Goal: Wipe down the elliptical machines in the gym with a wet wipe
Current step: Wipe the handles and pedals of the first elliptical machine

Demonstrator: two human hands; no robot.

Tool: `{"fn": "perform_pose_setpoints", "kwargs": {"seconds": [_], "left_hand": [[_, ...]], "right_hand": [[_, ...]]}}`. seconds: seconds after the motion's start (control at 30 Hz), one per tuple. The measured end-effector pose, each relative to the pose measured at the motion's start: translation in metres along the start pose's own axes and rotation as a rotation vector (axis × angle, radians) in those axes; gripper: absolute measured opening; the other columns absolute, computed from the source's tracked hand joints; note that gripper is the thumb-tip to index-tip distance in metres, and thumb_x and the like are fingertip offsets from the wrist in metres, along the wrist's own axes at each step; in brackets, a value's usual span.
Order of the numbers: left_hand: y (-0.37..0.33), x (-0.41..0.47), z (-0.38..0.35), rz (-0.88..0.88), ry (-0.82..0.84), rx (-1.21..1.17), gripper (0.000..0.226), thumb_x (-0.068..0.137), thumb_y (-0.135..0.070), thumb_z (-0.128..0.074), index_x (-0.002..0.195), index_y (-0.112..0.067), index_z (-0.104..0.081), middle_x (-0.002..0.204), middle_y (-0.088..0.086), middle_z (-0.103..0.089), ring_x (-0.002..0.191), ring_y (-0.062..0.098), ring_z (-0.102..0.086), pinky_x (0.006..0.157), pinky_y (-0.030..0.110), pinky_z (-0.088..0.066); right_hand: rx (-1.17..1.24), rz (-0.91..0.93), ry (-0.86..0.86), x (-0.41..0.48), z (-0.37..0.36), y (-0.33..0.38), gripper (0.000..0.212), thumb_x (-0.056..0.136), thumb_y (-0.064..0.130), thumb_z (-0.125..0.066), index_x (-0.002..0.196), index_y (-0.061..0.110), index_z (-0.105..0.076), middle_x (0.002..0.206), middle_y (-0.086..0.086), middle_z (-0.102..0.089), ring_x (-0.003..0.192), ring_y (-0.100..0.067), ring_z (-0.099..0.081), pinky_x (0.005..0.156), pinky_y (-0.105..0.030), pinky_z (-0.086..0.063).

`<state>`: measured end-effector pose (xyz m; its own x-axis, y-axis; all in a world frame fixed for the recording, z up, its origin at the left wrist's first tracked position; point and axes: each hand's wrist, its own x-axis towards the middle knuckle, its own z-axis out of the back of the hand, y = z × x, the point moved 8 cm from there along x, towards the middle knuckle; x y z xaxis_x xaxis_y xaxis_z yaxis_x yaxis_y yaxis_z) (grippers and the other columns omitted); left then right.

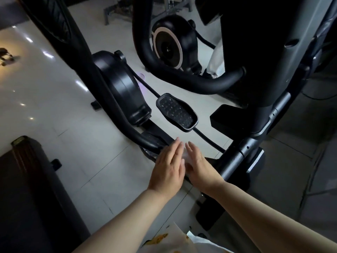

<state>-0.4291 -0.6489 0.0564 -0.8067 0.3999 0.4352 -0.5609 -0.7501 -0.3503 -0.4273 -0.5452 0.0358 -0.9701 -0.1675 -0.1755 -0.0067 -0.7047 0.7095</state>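
Black moulded plastic and matte steel tubing make up the elliptical machine (118, 88) in front of me. Its oval foot pedal (176, 112), a shallow tray with a raised rim and rows of small studs, is my landmark.

Just below that pedal, both my hands lie flat, side by side. My left hand (169, 165) has straight fingers held close together, and it partly covers a second dark, textured footplate (154, 149). My right hand (198, 167) is equally flat, its fingers extended and curled around nothing.

The wet wipe (184, 159) shows as a pale, thin, slightly blurred sheet in the narrow gap between my hands. It seems to run under their inner edges, but I cannot tell how far.

Right of the pedal, a smooth grey round post (235, 159) rises at a slant. Above the pedal stands another machine's rounded housing, with a white-ringed disc (167, 44). Left of the pedal, glossy pale floor tiles (54, 106) catch small highlights.
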Motion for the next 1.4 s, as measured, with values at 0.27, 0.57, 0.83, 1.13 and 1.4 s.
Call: {"fn": "perform_pose_setpoints", "kwargs": {"seconds": [0.27, 0.57, 0.83, 1.13, 1.4], "left_hand": [[-0.007, -0.005, -0.046, -0.241, 0.149, 0.154, 0.049, 0.102, -0.030, -0.044, 0.145, -0.009, -0.055, 0.148, 0.011, -0.055, 0.141, 0.025, -0.045, 0.122, 0.040, -0.030], [0.025, -0.004, -0.020, -0.170, 0.083, 0.279, 0.046, 0.093, -0.013, -0.047, 0.135, -0.012, -0.065, 0.144, 0.004, -0.061, 0.135, 0.024, -0.055, 0.120, 0.042, -0.029], [0.058, -0.011, 0.023, -0.185, 0.009, 0.466, 0.051, 0.094, -0.004, -0.042, 0.142, -0.011, -0.058, 0.148, 0.004, -0.056, 0.141, 0.021, -0.049, 0.125, 0.035, -0.022], [0.067, 0.006, 0.073, -0.195, -0.110, 0.592, 0.055, 0.087, 0.002, -0.066, 0.141, -0.009, -0.060, 0.148, 0.002, -0.057, 0.143, 0.018, -0.046, 0.127, 0.033, -0.017], [0.067, 0.013, 0.110, -0.291, -0.152, 0.727, 0.055, 0.090, -0.005, -0.064, 0.144, -0.011, -0.057, 0.154, -0.003, -0.050, 0.148, 0.012, -0.036, 0.128, 0.032, -0.009]], "right_hand": [[0.243, -0.134, 0.018, 0.003, 0.028, -0.017, 0.075, 0.093, 0.003, -0.050, 0.158, 0.018, -0.017, 0.164, -0.003, -0.028, 0.150, -0.012, -0.028, 0.120, -0.026, -0.026], [0.000, -0.140, 0.020, 0.012, 0.012, -0.013, 0.060, 0.095, 0.011, -0.050, 0.154, 0.014, -0.037, 0.157, -0.003, -0.043, 0.145, -0.019, -0.039, 0.110, -0.021, -0.027], [-0.171, -0.076, 0.016, 0.024, -0.002, 0.002, 0.049, 0.097, 0.017, -0.050, 0.146, 0.012, -0.048, 0.142, -0.010, -0.059, 0.132, -0.029, -0.051, 0.108, -0.034, -0.038], [-0.199, 0.059, -0.028, 0.039, -0.017, 0.033, 0.049, 0.104, 0.020, -0.044, 0.153, 0.015, -0.043, 0.156, -0.002, -0.045, 0.143, -0.020, -0.043, 0.116, -0.027, -0.024], [-0.003, 0.232, -0.031, 0.048, -0.034, 0.089, 0.051, 0.107, 0.017, -0.043, 0.156, 0.014, -0.035, 0.162, -0.001, -0.034, 0.152, -0.010, -0.025, 0.117, -0.009, -0.007]]}}
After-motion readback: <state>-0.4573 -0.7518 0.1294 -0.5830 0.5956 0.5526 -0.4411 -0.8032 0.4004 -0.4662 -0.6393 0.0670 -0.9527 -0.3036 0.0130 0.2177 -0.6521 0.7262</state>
